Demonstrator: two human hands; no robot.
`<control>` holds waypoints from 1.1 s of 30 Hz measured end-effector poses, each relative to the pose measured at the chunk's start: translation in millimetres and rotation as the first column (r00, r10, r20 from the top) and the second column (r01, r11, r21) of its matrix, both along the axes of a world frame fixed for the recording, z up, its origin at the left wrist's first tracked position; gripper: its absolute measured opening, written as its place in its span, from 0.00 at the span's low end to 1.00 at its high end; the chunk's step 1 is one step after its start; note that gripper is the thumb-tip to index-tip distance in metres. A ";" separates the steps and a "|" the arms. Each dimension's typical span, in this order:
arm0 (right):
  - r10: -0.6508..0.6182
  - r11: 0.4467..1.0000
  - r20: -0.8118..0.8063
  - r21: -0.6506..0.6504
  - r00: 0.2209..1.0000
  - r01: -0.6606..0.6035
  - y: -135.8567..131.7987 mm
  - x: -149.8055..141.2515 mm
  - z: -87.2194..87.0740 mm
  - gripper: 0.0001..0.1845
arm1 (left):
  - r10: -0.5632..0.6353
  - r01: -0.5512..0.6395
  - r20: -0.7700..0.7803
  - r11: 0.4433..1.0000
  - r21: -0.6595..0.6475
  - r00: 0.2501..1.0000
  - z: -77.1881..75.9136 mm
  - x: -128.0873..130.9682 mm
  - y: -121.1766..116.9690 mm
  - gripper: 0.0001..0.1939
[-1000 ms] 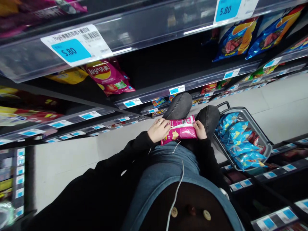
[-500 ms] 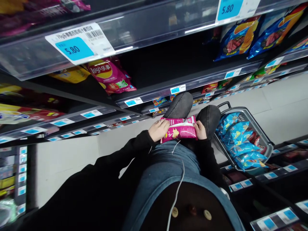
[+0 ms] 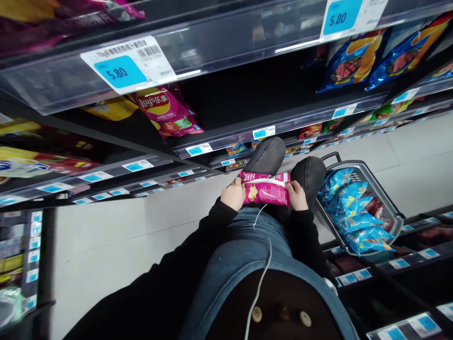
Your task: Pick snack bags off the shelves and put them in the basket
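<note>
A magenta bag of chips lies level above my lap, its back seam facing up. My left hand grips the bag's left end, thumb on top and fingers underneath. At the opposite end my right hand pinches the bag, its lower fingers hidden. In front of me, a similar magenta Lay's bag leans on the shelf.
On the floor to my right stands a grey shopping basket holding several blue snack bags. Blue chip bags sit at the shelf's right. A white cable hangs down my front. Another shelf is close behind the basket.
My left hand has shifted from lying over the bag's top to gripping its left end. The right hand keeps its hold. The view has moved slightly.
</note>
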State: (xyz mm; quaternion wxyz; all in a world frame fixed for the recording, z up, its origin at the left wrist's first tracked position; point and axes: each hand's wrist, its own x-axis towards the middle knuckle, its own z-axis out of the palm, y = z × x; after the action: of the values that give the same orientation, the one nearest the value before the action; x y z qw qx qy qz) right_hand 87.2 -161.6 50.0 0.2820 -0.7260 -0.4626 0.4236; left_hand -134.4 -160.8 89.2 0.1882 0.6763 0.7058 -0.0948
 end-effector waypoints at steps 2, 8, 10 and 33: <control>0.003 1.000 -0.042 -0.029 0.999 -0.004 -1.3 0.7 -3.0 0.18 | -0.075 0.076 0.023 0.997 -0.018 0.997 -3.6 -5.5 -0.2 0.14; 0.086 0.993 -0.103 0.086 0.991 -0.077 -5.1 0.9 -1.5 0.16 | -0.373 0.371 -0.045 0.927 -0.051 0.927 0.7 -14.3 3.6 0.12; 0.128 0.987 -0.099 0.107 0.987 -0.117 -4.3 4.4 -1.1 0.15 | -0.454 0.454 -0.076 0.891 -0.015 0.888 6.0 -15.2 6.0 0.12; 0.103 0.993 0.144 -0.068 0.984 -0.094 21.2 13.6 -28.6 0.11 | -0.780 0.752 -0.029 0.591 0.292 0.625 -23.0 -47.9 56.1 0.14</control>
State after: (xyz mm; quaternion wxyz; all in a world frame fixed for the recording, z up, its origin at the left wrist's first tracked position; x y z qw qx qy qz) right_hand 100.8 -140.5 21.4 0.2036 -0.7396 -0.5044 0.3963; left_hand -182.3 -104.7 66.2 0.0686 0.9369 0.3411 -0.0329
